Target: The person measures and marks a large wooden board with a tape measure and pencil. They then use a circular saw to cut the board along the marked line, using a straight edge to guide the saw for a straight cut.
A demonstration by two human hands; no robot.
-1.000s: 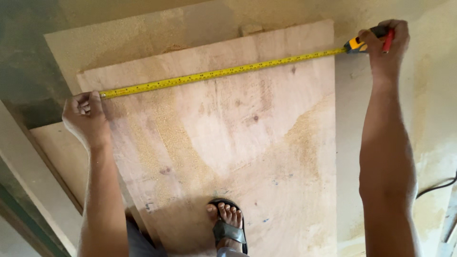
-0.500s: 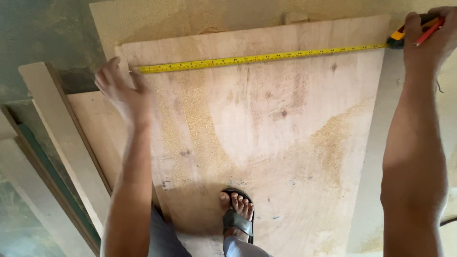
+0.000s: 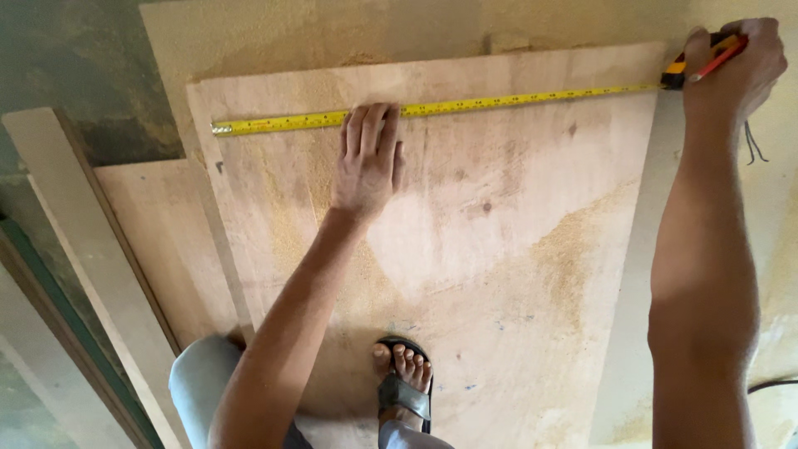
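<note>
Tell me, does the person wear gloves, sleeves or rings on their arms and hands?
No. Both arms are bare, with no sleeves in view. The left hand and the right hand wear no gloves, and the left hand shows no ring or watch. Whether the right hand has a ring cannot be told.

This looks like a woodworking workshop or building site. Large pale plywood sheets [image 3: 465,249] dusted with sawdust lie stacked on a rough, stained concrete floor [image 3: 75,66], with long pale wooden boards [image 3: 83,258] along the sheets' left edge. A yellow steel measuring tape [image 3: 432,108] stretches across the top sheet.
</note>
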